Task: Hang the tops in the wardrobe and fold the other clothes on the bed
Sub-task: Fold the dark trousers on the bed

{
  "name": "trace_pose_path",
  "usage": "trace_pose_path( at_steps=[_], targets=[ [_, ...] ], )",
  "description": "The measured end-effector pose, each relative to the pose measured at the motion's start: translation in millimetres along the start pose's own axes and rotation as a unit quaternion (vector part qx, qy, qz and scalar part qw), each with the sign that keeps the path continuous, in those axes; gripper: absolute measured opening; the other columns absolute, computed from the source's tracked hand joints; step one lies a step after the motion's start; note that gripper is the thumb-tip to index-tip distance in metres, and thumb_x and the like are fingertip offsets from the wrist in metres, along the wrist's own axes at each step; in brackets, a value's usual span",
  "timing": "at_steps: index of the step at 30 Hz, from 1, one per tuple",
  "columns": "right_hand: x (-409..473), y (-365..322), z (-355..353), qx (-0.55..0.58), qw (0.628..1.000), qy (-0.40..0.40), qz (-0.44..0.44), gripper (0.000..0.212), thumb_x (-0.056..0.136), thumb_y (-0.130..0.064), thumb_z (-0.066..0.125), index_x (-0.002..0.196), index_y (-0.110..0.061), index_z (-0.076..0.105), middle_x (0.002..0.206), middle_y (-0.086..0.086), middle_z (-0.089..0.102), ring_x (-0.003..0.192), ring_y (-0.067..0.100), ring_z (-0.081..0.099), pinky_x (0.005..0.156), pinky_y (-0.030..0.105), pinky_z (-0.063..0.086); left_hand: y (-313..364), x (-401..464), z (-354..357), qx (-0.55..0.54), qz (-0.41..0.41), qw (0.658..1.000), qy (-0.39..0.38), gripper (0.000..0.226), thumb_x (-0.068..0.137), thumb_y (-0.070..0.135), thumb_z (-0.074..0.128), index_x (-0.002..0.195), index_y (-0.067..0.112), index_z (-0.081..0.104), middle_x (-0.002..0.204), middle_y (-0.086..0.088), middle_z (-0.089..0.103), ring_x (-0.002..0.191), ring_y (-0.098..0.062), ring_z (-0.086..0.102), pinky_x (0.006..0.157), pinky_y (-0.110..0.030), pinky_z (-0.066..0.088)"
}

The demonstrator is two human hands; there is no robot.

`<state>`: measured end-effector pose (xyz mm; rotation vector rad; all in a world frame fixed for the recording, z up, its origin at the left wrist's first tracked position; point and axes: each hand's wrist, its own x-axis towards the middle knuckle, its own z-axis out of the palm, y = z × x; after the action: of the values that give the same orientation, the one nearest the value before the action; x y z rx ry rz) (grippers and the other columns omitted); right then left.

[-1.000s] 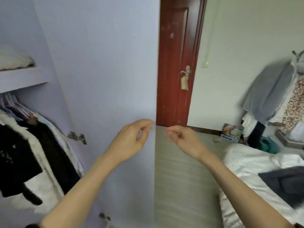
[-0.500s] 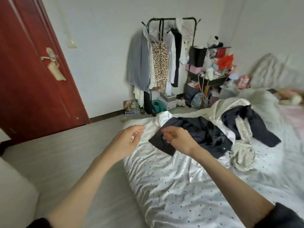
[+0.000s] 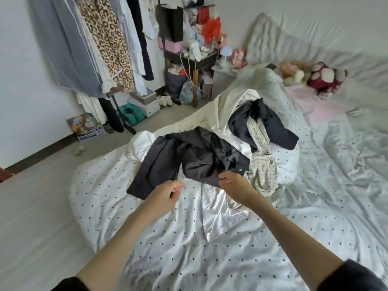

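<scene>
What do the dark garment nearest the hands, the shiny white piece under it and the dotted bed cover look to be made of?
Dark garment: matte woven cloth, perhaps suiting; it falls in soft, dull folds and carries a snap or button.
Shiny white piece: satin-like, smooth, with bright highlights along its creases; fibre unclear.
Bed cover: thin white fabric printed with dark dots, finely wrinkled with a slight sheen, likely cotton or a blend.

You have two bare hands in view, the left hand (image 3: 165, 193) and the right hand (image 3: 235, 184), both at the centre of the frame. In the heap at centre right you can count two dark garments, the wide charcoal one (image 3: 189, 160) and the black one (image 3: 270, 122), plus one cream spotted piece (image 3: 262, 164). At upper right sit two soft toys (image 3: 310, 75). One leopard-print garment (image 3: 109, 38) hangs at upper left.
</scene>
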<state>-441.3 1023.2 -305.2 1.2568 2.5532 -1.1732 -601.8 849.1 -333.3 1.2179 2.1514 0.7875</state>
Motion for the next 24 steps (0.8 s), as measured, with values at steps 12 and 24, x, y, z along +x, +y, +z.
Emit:
trace_pose_path(
  at_steps=[12, 24],
  targets=[
    [194.7, 61.9, 21.8, 0.050, 0.975, 0.063, 0.208, 0.048, 0.095, -0.035, 0.046, 0.134, -0.008, 0.042, 0.130, 0.011, 0.053, 0.117, 0.029, 0.050, 0.095, 0.037, 0.041, -59.1, 215.3, 11.9, 0.067, 0.051, 0.985, -0.153, 0.033, 0.098, 0.016, 0.044, 0.130, 0.019, 0.051, 0.126, 0.011, 0.050, 0.093, -0.001, 0.048, 0.087, -0.012, 0.035],
    [225.8, 79.1, 34.6, 0.087, 0.966, 0.075, 0.233, 0.024, 0.089, -0.016, 0.056, 0.112, -0.015, 0.065, 0.104, 0.005, 0.069, 0.102, 0.026, 0.060, 0.093, 0.040, 0.046, -55.2, 280.5, 36.4, 0.051, 0.131, 0.972, -0.187, 0.038, 0.097, 0.013, 0.045, 0.135, 0.018, 0.046, 0.138, 0.008, 0.044, 0.128, -0.008, 0.041, 0.105, -0.018, 0.032]
  ],
)
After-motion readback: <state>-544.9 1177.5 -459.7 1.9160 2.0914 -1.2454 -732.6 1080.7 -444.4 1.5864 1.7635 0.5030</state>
